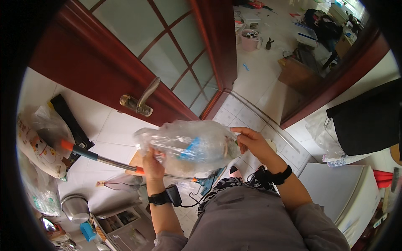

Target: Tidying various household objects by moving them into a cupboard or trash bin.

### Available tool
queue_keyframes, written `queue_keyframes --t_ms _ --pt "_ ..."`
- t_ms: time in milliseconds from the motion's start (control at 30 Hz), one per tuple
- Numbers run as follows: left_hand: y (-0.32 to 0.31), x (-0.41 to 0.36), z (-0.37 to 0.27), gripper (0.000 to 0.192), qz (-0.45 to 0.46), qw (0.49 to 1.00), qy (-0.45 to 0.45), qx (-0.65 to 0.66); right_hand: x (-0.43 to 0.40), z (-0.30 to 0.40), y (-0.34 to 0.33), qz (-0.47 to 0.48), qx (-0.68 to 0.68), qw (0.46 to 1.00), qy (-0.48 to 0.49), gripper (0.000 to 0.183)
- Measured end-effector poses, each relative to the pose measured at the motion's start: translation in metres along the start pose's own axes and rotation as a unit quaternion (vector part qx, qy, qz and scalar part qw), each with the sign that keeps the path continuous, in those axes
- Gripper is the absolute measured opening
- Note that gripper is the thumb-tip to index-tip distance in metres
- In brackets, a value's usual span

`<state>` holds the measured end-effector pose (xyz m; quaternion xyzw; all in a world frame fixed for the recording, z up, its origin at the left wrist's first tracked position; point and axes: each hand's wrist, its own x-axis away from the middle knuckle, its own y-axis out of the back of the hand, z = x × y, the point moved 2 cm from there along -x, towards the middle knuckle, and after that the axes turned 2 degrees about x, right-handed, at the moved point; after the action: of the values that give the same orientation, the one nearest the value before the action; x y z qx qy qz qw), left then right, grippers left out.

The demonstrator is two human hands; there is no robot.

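Note:
A large clear plastic bag [201,150] stretches between my hands; it looks puffed out, and a bright blue patch shows on or through it. At its left end my left hand [154,163] grips the gathered plastic. My right hand [251,141] pinches the right end of the bag between thumb and fingers. What lies inside is blurred by the film and cannot be told. Both wrists wear black straps, the left one with a small black box and a cable.
A red wooden door [176,91] with glass panes and a metal lever handle [144,100] stands before me. A mop-like pole [110,161] slants at the left. A white cabinet-like appliance [333,188] is at the right. Beyond the doorway are a pink bucket [249,42] and cardboard [298,77].

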<state>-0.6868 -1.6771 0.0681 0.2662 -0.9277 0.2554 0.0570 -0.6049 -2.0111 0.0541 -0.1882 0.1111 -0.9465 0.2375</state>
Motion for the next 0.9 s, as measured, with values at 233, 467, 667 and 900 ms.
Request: queue_keyframes --t_ms 233,467,667,900 --pt "-0.023 0.017 0.038 0.023 0.061 0.976 0.001 -0.211 -0.002 -0.01 0.01 -0.07 -0.065 0.995 0.001 0.042" --pt "-0.049 0.028 0.078 0.031 0.189 0.924 0.107 -0.314 -0.003 -0.039 0.036 -0.118 0.009 0.993 0.006 0.054" --pt "-0.053 0.044 0.073 0.074 0.238 0.949 0.146 -0.145 0.019 -0.058 -0.002 -0.043 0.106 0.992 0.058 0.054" --pt "-0.045 0.046 0.079 0.082 0.242 0.954 0.171 -0.039 0.029 -0.065 0.012 -0.101 0.034 0.994 0.022 0.051"
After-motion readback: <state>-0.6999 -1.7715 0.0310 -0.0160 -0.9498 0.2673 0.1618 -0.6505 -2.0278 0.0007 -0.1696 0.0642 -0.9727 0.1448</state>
